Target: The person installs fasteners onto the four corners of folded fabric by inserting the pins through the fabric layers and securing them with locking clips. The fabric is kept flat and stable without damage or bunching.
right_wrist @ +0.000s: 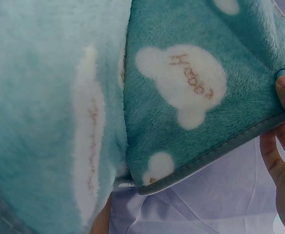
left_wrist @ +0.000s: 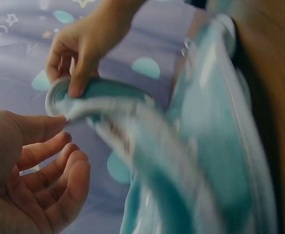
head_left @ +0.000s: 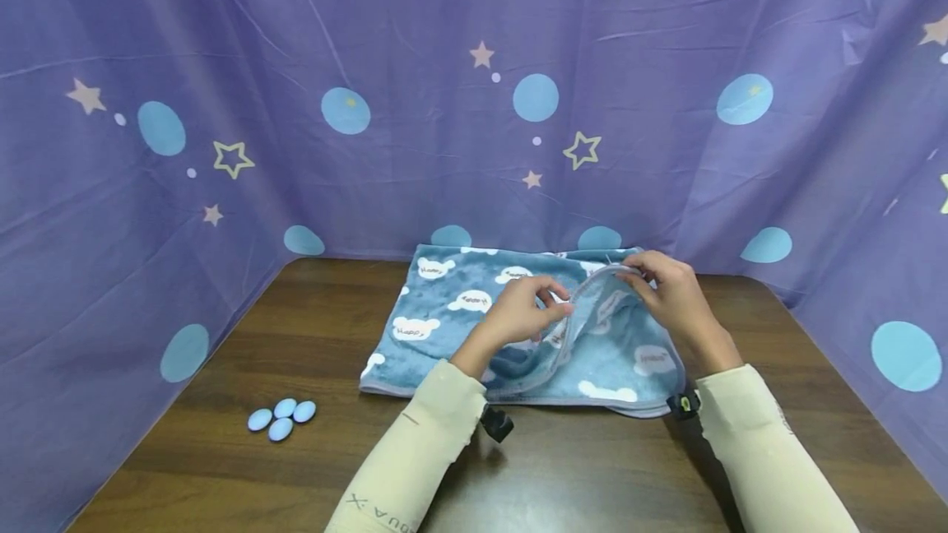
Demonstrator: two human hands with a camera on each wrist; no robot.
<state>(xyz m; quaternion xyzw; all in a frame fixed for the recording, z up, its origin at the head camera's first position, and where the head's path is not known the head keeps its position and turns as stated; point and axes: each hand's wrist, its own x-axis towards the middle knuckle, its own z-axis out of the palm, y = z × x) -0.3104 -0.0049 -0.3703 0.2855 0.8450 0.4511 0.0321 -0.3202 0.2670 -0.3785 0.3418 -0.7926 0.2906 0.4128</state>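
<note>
Purple curtain [head_left: 444, 23] printed with stars hangs behind the blue blanket [head_left: 603, 344], which lies partly lifted on a brown wooden table [head_left: 200, 401], with 4 pale blue ovals [head_left: 285, 410] to its left. From its near side, 2 forearms in pale sleeves [head_left: 415, 459] angle inward over it, and the right hand [head_left: 670, 290] pinches its raised hem between thumb and fingers. Above the blanket's middle, the left hand [head_left: 522, 307] meets that hem with fingers loosely bent; whether it grips, I cannot tell.
</note>
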